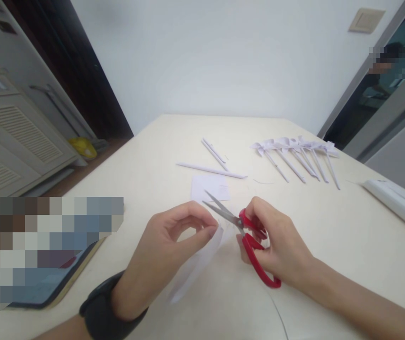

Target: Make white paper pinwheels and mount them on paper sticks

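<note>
My left hand [168, 248] pinches a white piece of paper [198, 264] between thumb and fingertips, just above the cream table [347, 245]. My right hand [275, 245] grips red-handled scissors [248, 236], whose blades are parted and point up-left toward the paper's top edge. A black band sits on my left wrist. Just behind the blades a small white paper square [209, 188] lies flat on the table.
Rolled paper sticks [211, 170] lie beyond the square. Several paper pinwheels on sticks [297, 153] lie at the back right. A white box [399, 203] sits at the right edge, and a phone [51, 283] lies at the left. Cabinets stand left of the table.
</note>
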`<state>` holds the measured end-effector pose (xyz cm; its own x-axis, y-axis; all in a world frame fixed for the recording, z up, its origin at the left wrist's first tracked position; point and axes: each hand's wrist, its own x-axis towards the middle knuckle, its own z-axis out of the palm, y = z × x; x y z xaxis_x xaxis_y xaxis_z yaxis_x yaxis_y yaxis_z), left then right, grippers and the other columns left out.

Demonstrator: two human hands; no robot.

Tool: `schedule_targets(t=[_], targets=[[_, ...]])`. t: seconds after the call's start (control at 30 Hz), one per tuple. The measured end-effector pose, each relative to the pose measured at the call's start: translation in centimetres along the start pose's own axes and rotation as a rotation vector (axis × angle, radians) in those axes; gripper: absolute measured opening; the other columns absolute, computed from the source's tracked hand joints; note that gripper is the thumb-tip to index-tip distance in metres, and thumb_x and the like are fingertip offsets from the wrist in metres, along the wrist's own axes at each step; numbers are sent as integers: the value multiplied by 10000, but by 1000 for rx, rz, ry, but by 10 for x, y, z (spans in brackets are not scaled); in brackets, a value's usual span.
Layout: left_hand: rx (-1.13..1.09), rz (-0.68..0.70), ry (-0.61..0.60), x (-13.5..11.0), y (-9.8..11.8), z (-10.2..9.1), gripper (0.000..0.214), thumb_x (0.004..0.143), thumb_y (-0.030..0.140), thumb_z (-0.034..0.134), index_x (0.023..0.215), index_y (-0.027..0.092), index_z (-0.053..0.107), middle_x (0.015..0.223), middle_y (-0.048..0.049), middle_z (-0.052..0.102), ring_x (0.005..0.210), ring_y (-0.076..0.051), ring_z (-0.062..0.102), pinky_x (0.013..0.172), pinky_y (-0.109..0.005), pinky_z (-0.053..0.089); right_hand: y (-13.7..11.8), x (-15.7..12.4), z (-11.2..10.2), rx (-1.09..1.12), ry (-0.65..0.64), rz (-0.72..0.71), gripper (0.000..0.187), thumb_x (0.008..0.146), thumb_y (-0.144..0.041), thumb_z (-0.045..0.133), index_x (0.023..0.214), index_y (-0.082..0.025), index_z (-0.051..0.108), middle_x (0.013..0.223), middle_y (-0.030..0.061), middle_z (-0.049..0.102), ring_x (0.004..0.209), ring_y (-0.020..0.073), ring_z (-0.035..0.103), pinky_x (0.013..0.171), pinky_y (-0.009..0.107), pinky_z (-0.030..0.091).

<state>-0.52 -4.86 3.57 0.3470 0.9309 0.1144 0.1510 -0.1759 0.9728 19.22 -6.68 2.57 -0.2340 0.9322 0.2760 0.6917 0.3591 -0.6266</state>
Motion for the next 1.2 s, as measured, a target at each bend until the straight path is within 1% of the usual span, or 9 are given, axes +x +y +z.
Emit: schedule_targets(t=[0.1, 0.23, 0.37, 0.47, 0.63, 0.87, 0.97, 1.1, 1.2], targets=[[25, 6, 4, 1, 3, 0, 53, 819, 226, 600, 768, 212, 599, 794, 7, 627, 801, -142, 593, 779, -244, 449, 1, 3, -5, 56, 29, 64, 215, 737, -189, 553, 763, -225, 343, 676, -41, 474, 562, 113, 417, 524, 247, 388], [-10, 66, 2, 3, 6, 2, 72, 802, 206, 605, 732, 193, 598, 903, -39, 646, 895, -180, 595, 781, -259, 453, 12, 10, -6, 39, 0, 147, 114, 824, -278, 505, 870, -221, 417, 811, 4, 557, 631, 134, 504, 575, 279, 435], [-59, 47, 29, 2, 8, 3, 73, 787, 207, 612, 722, 199, 581, 859, -33, 675, 879, -188, 614, 802, -281, 448, 28, 13, -1, -77, -44, 145, 154, 786, -224, 541, 920, -228, 467, 977, 28, 560, 783, 166, 563, 631, 299, 466], [-14, -3, -10, 3, 7, 3, 75, 766, 233, 638, 739, 202, 575, 766, -10, 634, 810, -175, 602, 783, -281, 450, 37, 12, 3, -126, -104, 121, 189, 750, -154, 544, 917, -220, 485, 978, 38, 549, 821, 174, 564, 661, 307, 476], [62, -9, -48, 6, 1, 3, 67, 799, 231, 607, 817, 214, 545, 821, 4, 587, 807, -145, 576, 741, -244, 450, 41, 10, 0, -30, -230, 129, 219, 729, -108, 525, 923, -208, 499, 970, 47, 551, 860, 178, 578, 680, 301, 486], [52, -83, -122, 6, -3, 3, 70, 788, 253, 620, 791, 206, 568, 793, 0, 617, 732, -136, 583, 619, -219, 440, 39, 8, -10, 57, -349, 108, 254, 726, -100, 532, 952, -216, 534, 1037, 51, 542, 946, 191, 553, 720, 314, 490], [25, -107, -103, 7, -5, 4, 76, 772, 260, 631, 790, 207, 580, 799, -9, 630, 717, -145, 592, 606, -226, 446, 33, 10, -11, 44, -300, 77, 229, 746, -95, 516, 935, -220, 547, 1039, 44, 536, 973, 185, 531, 779, 331, 481], [-36, -135, -68, 8, -5, 6, 75, 742, 245, 651, 746, 203, 588, 735, 4, 626, 707, -151, 601, 621, -228, 455, 16, 12, -13, 77, -91, -6, 142, 833, -141, 471, 929, -214, 546, 973, 37, 552, 915, 160, 539, 791, 316, 468], [-83, -184, -36, 9, -3, 8, 83, 743, 245, 645, 730, 200, 576, 720, 12, 614, 688, -142, 592, 586, -213, 442, 4, 11, -17, 228, -160, -65, 97, 872, -203, 468, 923, -215, 550, 1001, 31, 564, 881, 131, 552, 746, 257, 485]])
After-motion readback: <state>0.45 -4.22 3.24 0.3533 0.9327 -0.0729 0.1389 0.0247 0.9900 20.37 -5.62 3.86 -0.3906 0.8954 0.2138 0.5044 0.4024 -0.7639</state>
